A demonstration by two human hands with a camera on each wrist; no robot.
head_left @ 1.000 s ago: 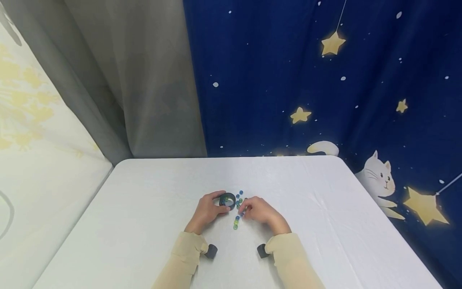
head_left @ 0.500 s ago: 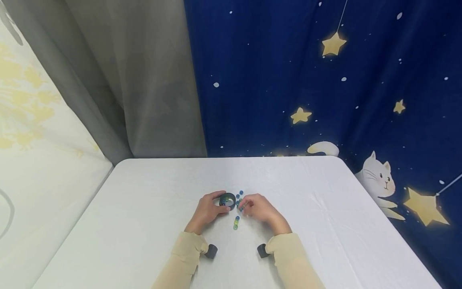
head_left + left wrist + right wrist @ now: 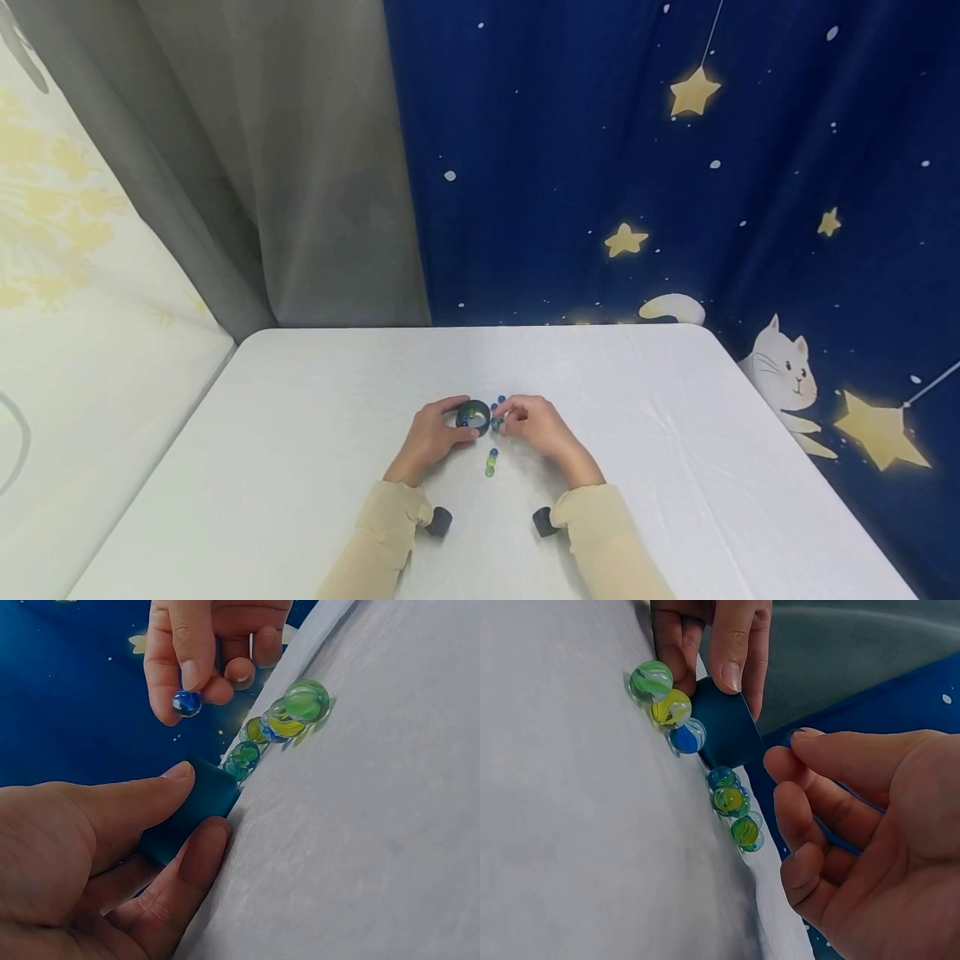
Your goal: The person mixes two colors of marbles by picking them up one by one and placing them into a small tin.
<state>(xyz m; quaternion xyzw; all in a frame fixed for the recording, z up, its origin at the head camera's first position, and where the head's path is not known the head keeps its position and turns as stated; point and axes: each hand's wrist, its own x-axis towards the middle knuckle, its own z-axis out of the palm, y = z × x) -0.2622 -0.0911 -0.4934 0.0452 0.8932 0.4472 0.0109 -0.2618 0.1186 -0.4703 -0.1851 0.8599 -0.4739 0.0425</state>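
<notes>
My left hand [image 3: 432,431] grips a small dark teal round container [image 3: 199,806], thumb on one side and fingers on the other. Seen from the head, it stands on the table with its opening up, and a few green and blue marbles show inside. Between thumb and index finger my right hand [image 3: 538,427] pinches a dark blue marble [image 3: 187,703], raised above the table just right of the container's rim. A green marble [image 3: 652,681], a yellow marble [image 3: 670,708] and a blue-and-white marble [image 3: 688,736] lie in a short row nearer the body.
Several more marbles [image 3: 730,799] in green, yellow and blue lie clustered right of the container, partly under the right hand. All rest on a white-covered table [image 3: 300,467]. Behind its far edge hang a grey curtain [image 3: 330,167] and a blue star-patterned curtain [image 3: 540,167].
My right hand has moved slightly away from the body and left, closer to the container. The blue marble beside the short row has left its spot. My left hand and the container stay put.
</notes>
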